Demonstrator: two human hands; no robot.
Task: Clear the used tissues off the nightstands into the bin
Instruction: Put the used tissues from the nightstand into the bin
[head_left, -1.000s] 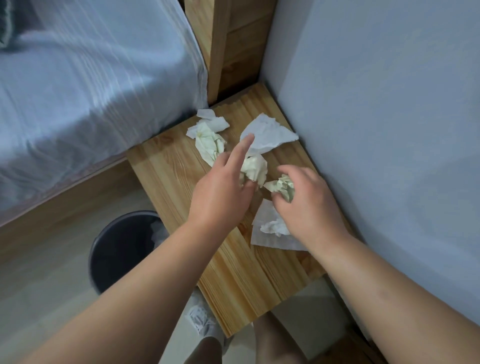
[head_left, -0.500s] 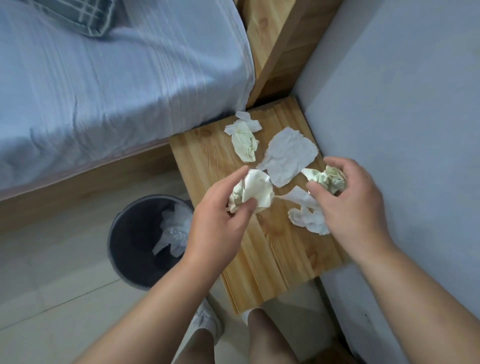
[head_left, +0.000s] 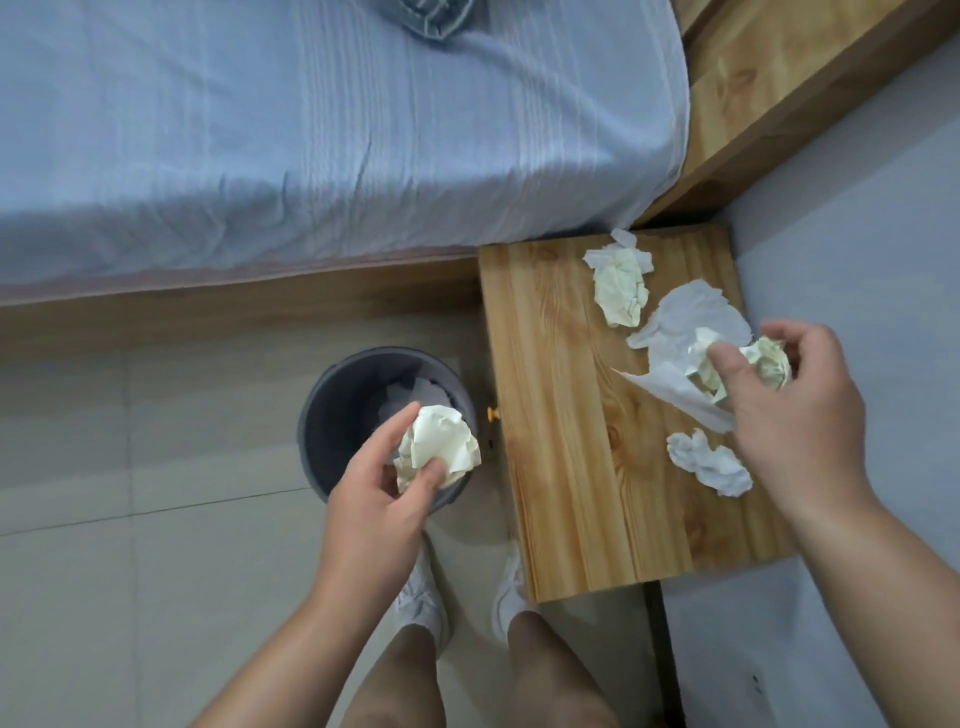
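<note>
Nightstand (head_left: 561, 467) beside bin (head_left: 332, 415); both hands grip tissues.

Crumpled tissues (head_left: 621, 286) on nightstand (head_left: 561, 415), bin (head_left: 319, 410) beside

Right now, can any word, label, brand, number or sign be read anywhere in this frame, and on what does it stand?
No readable text anywhere in this frame.
The crumpled tissue in the left hand and the wadded tissue in the right hand: blank.
The bin, nightstand, bed sheet and white shoes: no label, brand or number shows.
The small yellow item at the nightstand's edge: too small to tell.
</note>
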